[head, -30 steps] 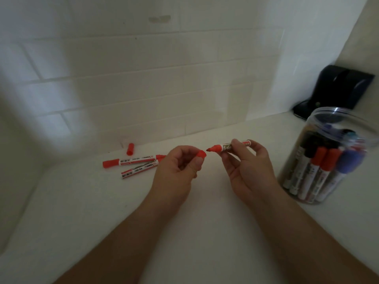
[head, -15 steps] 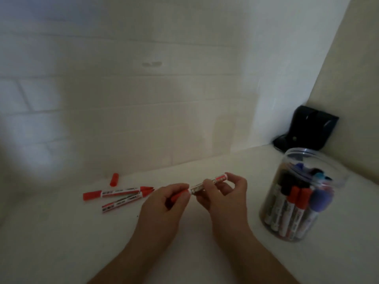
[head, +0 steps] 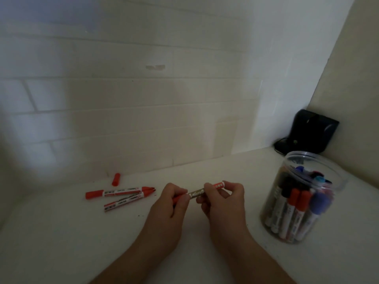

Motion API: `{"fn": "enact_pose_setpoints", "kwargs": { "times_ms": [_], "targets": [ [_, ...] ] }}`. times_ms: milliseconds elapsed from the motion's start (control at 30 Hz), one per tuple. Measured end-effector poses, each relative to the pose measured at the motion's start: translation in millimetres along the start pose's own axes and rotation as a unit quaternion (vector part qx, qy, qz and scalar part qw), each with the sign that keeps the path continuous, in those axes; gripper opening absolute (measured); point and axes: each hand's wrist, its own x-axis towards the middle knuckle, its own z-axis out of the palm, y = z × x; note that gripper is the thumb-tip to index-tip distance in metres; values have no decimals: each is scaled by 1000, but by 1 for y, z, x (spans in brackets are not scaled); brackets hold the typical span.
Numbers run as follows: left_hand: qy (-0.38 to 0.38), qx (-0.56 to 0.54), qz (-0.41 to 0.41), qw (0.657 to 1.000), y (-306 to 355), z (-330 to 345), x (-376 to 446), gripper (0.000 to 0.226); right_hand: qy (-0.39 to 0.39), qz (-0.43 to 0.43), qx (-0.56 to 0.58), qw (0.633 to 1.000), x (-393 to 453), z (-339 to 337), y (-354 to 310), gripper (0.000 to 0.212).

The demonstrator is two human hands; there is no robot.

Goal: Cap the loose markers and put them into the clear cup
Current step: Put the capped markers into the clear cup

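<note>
Both hands hold one red marker (head: 198, 194) above the white counter. My left hand (head: 171, 208) grips its red cap end, which sits on the marker's tip. My right hand (head: 222, 203) pinches the barrel near its rear end. Two more red markers (head: 121, 192) lie side by side on the counter to the left, their red tips bare and pointing right. A loose red cap (head: 116, 179) lies behind them by the wall. The clear cup (head: 338, 181) stands at the right, holding several capped markers.
A tiled wall rises close behind the white counter (head: 61, 242). A black device (head: 307, 134) sits in the back right corner behind the cup. A beige side wall closes the right.
The cap in my left hand met the marker's tip and now sits on it. The hands came together, and the camera tilted upward.
</note>
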Motion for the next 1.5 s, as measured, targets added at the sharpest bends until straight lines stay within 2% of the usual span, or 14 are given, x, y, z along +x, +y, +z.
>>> {"fn": "enact_pose_setpoints", "kwargs": {
  "times_ms": [300, 433, 500, 567, 633, 667, 767, 900, 1000, 1100, 1200, 1267, 1367, 1500],
  "targets": [
    [0, 86, 39, 996, 9, -7, -7, 7, -9, 2, 0, 1000, -5, 1, 3, 29],
    [12, 30, 17, 999, 9, -9, -5, 9, -20, 5, -14, 1000, -7, 2, -4, 31],
    [56, -37, -7, 998, 12, -10, 0, 10, -11, -15, -83, 996, -7, 1, -12, 32],
    [100, -130, -33, 986, 19, -13, 6, 6, 7, -113, -281, 953, -8, -2, -18, 31],
    [108, -200, -53, 972, 24, -15, 10, 6, -49, -249, -449, 857, -16, -4, -28, 23],
    [97, -217, -60, 969, 27, -16, 11, 9, -108, -284, -485, 820, -22, -3, -36, 23],
    [36, -281, -61, 957, 48, -15, 14, 33, -253, -302, -514, 762, -39, 2, -68, 45],
    [-62, -326, -34, 943, 93, -2, 12, 46, -253, -350, -557, 709, -59, -17, -119, 70],
    [-123, -308, -12, 943, 119, 20, 7, 48, -175, -371, -541, 734, -68, -50, -162, 70],
    [-156, -154, -28, 975, 125, 59, 8, 20, -42, -436, -412, 799, -62, -88, -213, 60],
    [-208, -59, -49, 975, 123, 104, 7, 80, 45, -466, -352, 811, -46, -115, -246, 51],
    [-232, -48, -25, 971, 118, 131, 7, 113, 44, -426, -391, 815, -35, -124, -249, 51],
    [-208, -24, 11, 978, 109, 162, 9, 133, -2, -362, -489, 793, -25, -128, -238, 54],
    [-159, -56, 47, 985, 104, 171, 2, 111, -52, -291, -551, 780, -15, -132, -225, 50]
  ]
}}
